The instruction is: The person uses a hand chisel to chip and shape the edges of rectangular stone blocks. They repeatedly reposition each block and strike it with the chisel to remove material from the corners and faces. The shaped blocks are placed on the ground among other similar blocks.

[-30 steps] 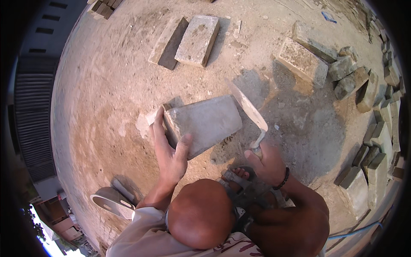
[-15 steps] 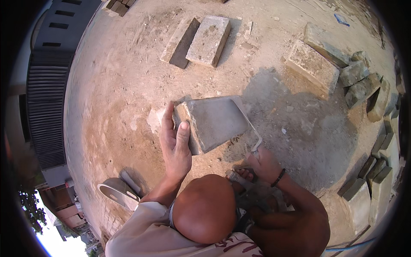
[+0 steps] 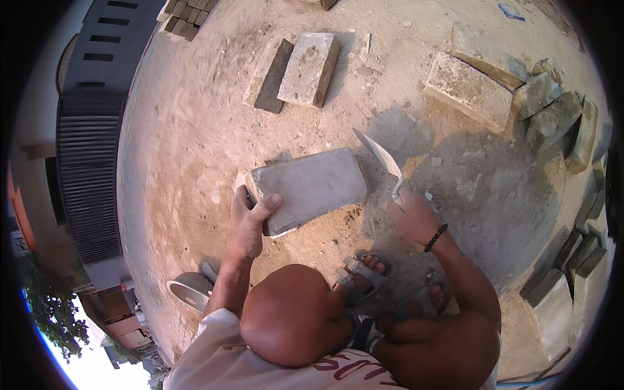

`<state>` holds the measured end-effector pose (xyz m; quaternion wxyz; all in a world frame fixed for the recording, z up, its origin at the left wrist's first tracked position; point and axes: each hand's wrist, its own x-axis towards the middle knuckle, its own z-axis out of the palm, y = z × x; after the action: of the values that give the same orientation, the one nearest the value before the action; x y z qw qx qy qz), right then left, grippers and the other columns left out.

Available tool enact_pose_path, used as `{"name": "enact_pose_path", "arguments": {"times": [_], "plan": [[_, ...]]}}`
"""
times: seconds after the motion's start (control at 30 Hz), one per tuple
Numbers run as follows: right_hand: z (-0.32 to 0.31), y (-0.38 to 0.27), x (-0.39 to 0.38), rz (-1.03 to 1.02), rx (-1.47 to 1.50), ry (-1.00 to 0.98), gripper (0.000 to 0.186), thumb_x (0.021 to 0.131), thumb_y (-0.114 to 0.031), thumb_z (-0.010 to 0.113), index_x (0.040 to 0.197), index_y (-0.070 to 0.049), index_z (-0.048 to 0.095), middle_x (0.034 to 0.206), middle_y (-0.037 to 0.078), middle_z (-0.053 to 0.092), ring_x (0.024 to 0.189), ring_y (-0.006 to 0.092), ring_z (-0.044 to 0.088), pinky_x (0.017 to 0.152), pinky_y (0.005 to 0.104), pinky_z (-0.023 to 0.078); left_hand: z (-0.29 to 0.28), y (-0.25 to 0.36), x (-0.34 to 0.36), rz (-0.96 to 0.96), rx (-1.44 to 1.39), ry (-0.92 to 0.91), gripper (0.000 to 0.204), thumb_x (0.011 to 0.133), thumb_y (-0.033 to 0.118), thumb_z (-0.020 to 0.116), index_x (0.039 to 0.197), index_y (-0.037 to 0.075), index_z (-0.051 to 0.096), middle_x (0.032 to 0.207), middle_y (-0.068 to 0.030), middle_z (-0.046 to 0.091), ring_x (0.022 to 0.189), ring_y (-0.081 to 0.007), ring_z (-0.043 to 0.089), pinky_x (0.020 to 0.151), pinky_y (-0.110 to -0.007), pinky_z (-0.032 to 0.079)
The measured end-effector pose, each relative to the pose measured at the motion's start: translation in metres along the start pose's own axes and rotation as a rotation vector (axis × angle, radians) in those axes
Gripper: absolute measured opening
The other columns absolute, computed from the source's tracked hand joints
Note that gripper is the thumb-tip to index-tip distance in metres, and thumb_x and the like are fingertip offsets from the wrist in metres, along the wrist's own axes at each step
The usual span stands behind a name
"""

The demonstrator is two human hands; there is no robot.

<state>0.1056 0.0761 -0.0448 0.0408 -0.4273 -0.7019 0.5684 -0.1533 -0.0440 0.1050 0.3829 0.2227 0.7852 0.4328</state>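
A grey concrete block [image 3: 315,185] with a smooth, damp-looking top face sits in front of me, its right end a little farther away than its left. My left hand [image 3: 252,221] grips the left end, thumb on the top face and fingers round the side. To the right of the block, my right hand [image 3: 413,214] is closed round the handle of a trowel [image 3: 385,156]. The trowel's blade points away from me and is tilted on edge, apart from the block. My right fingers partly hide the handle.
Two blocks [image 3: 308,69] lie farther off, and more blocks [image 3: 469,91] with broken pieces pile up at right. Stacked blocks [image 3: 549,305] line the right edge. A bowl-like container [image 3: 190,294] is by my left forearm; my sandalled foot [image 3: 361,272] is near the block.
The trowel has come off the block's right end and moved right, its blade turned on edge. The block now lies flatter, its top more visible, with my left hand still on it.
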Motion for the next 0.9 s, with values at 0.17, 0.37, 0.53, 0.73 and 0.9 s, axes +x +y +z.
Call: {"name": "enact_pose_path", "arguments": {"times": [0.17, 0.37, 0.53, 0.73, 0.9], "plan": [[-0.040, -0.013, -0.017, -0.086, 0.108, 0.111, 0.036, 0.093, -0.029, 0.062, 0.104, 0.005, 0.056, 0.083, 0.029, 0.062, 0.084, 0.0485, 0.062, 0.071, 0.0510, 0.047, 0.012, 0.015, -0.021, 0.162, 0.098, -0.093, 0.083, 0.063, 0.021, 0.089, 0.127, -0.008, 0.045, 0.113, -0.0180, 0.061, 0.106, -0.0219, 0.060, 0.093, -0.036, 0.049], [-0.060, -0.086, -0.074, -0.371, 0.041, -0.147, 0.035, 0.095, -0.031, 0.059, 0.099, 0.004, 0.056, 0.078, 0.027, 0.063, 0.078, 0.0470, 0.062, 0.069, 0.0551, 0.048, 0.021, 0.026, -0.050, 0.210, 0.652, -0.161, 0.082, 0.061, 0.015, 0.089, 0.127, -0.007, 0.045, 0.100, -0.0191, 0.065, 0.096, -0.0231, 0.065, 0.087, -0.036, 0.052], [-0.034, -0.033, -0.047, -0.112, -0.253, -0.154, 0.039, 0.095, -0.033, 0.056, 0.101, 0.005, 0.056, 0.080, 0.026, 0.065, 0.080, 0.0475, 0.064, 0.073, 0.0552, 0.050, 0.029, 0.032, -0.047, 0.320, 0.617, -0.136, 0.083, 0.063, 0.013, 0.088, 0.131, -0.006, 0.043, 0.105, -0.0203, 0.066, 0.099, -0.0251, 0.065, 0.090, -0.037, 0.051], [-0.061, -0.037, -0.058, -0.094, -0.116, 0.000, 0.038, 0.095, -0.035, 0.057, 0.099, 0.004, 0.054, 0.083, 0.028, 0.065, 0.083, 0.0472, 0.063, 0.074, 0.0550, 0.049, 0.041, 0.032, -0.043, 0.272, 0.563, -0.115, 0.091, 0.063, 0.004, 0.085, 0.140, 0.000, 0.036, 0.125, -0.0199, 0.057, 0.117, -0.0272, 0.056, 0.105, -0.038, 0.042], [-0.014, 0.010, -0.034, -0.077, -0.132, -0.058, 0.036, 0.093, -0.029, 0.056, 0.101, 0.007, 0.055, 0.076, 0.027, 0.065, 0.077, 0.0445, 0.066, 0.073, 0.0530, 0.052, 0.024, -0.010, -0.025, 0.203, 0.365, -0.070, 0.114, 0.055, 0.010, 0.092, 0.148, -0.003, 0.027, 0.138, -0.0212, 0.044, 0.129, -0.0269, 0.044, 0.110, -0.040, 0.036]]}}
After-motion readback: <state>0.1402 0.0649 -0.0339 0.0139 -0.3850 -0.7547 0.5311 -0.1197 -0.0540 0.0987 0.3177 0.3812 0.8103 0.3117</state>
